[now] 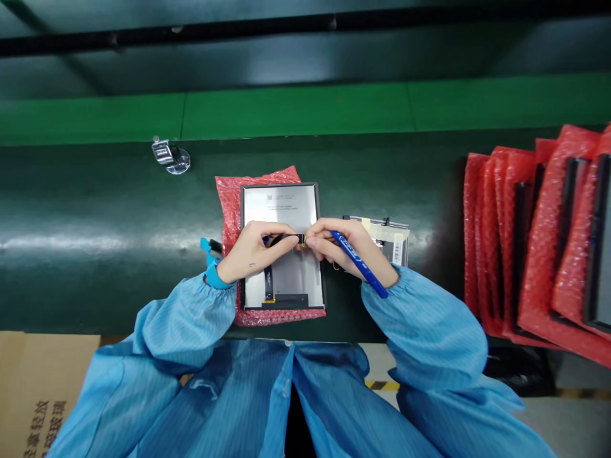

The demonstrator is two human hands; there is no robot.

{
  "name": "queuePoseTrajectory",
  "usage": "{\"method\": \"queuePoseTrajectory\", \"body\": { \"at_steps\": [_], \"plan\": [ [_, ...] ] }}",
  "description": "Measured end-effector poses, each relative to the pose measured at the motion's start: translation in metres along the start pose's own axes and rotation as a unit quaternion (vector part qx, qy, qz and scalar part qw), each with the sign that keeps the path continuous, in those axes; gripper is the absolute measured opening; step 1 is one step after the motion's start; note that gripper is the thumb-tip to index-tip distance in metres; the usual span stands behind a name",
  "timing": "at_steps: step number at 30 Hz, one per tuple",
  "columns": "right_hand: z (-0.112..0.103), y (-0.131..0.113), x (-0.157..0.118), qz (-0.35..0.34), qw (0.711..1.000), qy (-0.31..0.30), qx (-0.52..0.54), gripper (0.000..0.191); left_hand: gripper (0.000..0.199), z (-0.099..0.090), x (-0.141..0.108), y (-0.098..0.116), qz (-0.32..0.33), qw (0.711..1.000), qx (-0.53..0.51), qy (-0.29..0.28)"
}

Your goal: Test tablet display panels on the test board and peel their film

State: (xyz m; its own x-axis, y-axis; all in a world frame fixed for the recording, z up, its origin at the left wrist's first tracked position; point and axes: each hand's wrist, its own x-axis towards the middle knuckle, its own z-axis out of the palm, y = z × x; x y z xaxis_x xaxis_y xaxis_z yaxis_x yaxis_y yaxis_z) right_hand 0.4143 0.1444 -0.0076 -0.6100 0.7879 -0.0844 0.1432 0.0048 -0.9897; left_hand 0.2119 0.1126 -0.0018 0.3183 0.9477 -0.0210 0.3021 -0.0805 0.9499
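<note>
Where the two hands met, a thin black flex cable [290, 239] lay stretched across the grey back of a flat display panel [282, 247], pinched at each end. The left hand [251, 251] closed its thumb and fingers on the cable's left end; a blue band sat at that wrist. The right hand [340, 247] gripped the cable's right end with its fingertips, at a small yellowish connector, and at the same time kept a blue pen [359, 264] tucked along the palm, its tip pointing back toward the sleeve. A second black ribbon ran down the panel to its lower edge.

The panel rested face down on a sheet of red bubble wrap [230, 202], near the front middle of the dark green table [95, 242]. Just right of the panel, partly behind the right hand, lay a smaller boxed part with a white barcode label [397, 248]. Well apart at the right edge stood a row of panels in red bubble sleeves [534, 242], leaning together. A small clear object with a metal clip [170, 156] sat at the table's far left. A cardboard box [38, 394] showed below the table's edge. Both sleeves were light blue.
</note>
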Motion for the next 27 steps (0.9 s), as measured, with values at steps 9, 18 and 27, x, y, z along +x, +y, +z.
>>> {"method": "queuePoseTrajectory", "body": {
  "at_steps": [9, 18, 27],
  "plan": [
    [-0.001, 0.000, -0.002, -0.012, 0.999, -0.030, -0.005, 0.024, 0.024, -0.005, 0.000, -0.002, 0.009, 0.997, 0.009, -0.079],
    [0.000, 0.003, -0.003, -0.027, 0.996, -0.078, -0.024, 0.012, 0.020, -0.009, 0.001, -0.003, 0.004, 0.991, -0.011, -0.130],
    [0.015, 0.004, -0.004, -0.088, 0.974, 0.116, -0.175, 0.012, 0.040, -0.022, -0.001, 0.000, -0.019, 0.989, 0.149, 0.007]
  ]
}}
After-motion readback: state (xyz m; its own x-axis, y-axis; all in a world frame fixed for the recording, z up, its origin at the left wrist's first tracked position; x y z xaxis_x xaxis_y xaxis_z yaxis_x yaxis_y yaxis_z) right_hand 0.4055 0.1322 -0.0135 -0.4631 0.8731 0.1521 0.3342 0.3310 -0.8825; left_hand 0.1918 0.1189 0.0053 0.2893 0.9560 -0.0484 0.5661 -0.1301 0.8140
